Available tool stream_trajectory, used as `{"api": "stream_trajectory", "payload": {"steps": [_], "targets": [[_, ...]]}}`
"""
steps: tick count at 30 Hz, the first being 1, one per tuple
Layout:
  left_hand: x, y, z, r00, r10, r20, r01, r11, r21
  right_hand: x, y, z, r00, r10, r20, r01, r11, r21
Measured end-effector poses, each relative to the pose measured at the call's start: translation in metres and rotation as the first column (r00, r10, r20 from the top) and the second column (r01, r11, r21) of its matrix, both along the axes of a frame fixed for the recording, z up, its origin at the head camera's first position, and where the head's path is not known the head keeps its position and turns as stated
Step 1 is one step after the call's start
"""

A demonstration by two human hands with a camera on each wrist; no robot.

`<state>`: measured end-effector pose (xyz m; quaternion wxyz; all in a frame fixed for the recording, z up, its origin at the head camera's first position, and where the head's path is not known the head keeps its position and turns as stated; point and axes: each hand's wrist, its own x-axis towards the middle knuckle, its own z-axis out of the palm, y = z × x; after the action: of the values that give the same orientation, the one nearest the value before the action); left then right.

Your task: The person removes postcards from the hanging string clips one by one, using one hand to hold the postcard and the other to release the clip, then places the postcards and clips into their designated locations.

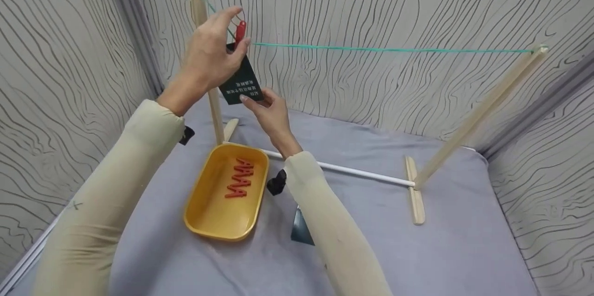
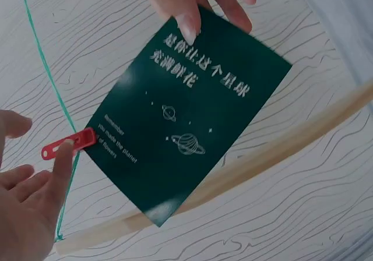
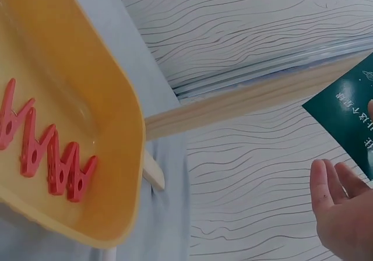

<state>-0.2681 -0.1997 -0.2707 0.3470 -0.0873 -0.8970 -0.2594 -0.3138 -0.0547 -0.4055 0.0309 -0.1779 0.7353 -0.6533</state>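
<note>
A dark green printed card (image 1: 241,83) hangs tilted near the left end of a thin green cord (image 1: 343,48). At the card's upper edge a red clothespin (image 2: 70,144) overlaps both cord and card. My left hand (image 1: 211,52) is at the clothespin. In the left wrist view its thumb touches the pin while the other fingers stand apart from it. Lower down, my right hand (image 1: 274,117) pinches the card's bottom edge, thumb on the printed face and fingers behind. The right wrist view shows only part of the card (image 3: 344,112).
Several red clothespins (image 1: 240,179) lie in a yellow tub (image 1: 192,212) on the grey cloth. Wooden posts, left (image 1: 215,115) and right (image 1: 482,112), carry the cord, with a white rod (image 1: 366,173) between their feet. Another dark card (image 1: 301,228) lies partly beneath my right forearm.
</note>
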Motion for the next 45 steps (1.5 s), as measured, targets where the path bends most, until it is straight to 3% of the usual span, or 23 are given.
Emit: {"api": "stream_trajectory", "payload": {"steps": [4,8,20,26,34,45], "targets": [[-0.004,-0.002,0.002,0.995,-0.005,0.099,0.004,1.0,0.009,0.001,-0.001,0.0,1.0,0.008,0.01,-0.008,1.0,-0.008],[-0.005,-0.001,0.004,0.985,-0.048,0.166,0.038,0.997,0.062,0.002,0.0,-0.001,1.0,0.023,0.022,-0.022,0.999,-0.031],[-0.004,0.001,0.011,0.985,-0.066,0.158,0.036,0.982,0.185,0.009,0.004,-0.003,0.999,0.035,0.022,-0.033,0.998,-0.06],[-0.001,-0.001,0.017,0.977,-0.086,0.193,0.03,0.961,0.274,0.012,0.009,-0.001,0.997,0.056,0.044,-0.048,0.986,-0.162],[0.004,-0.004,0.023,0.951,-0.102,0.293,0.024,0.966,0.258,0.017,0.022,-0.006,0.997,0.028,0.069,-0.012,0.974,-0.225],[0.004,0.007,0.027,0.933,-0.135,0.333,0.053,0.968,0.244,0.02,0.041,-0.006,0.997,-0.013,0.07,0.031,0.962,-0.271]]}}
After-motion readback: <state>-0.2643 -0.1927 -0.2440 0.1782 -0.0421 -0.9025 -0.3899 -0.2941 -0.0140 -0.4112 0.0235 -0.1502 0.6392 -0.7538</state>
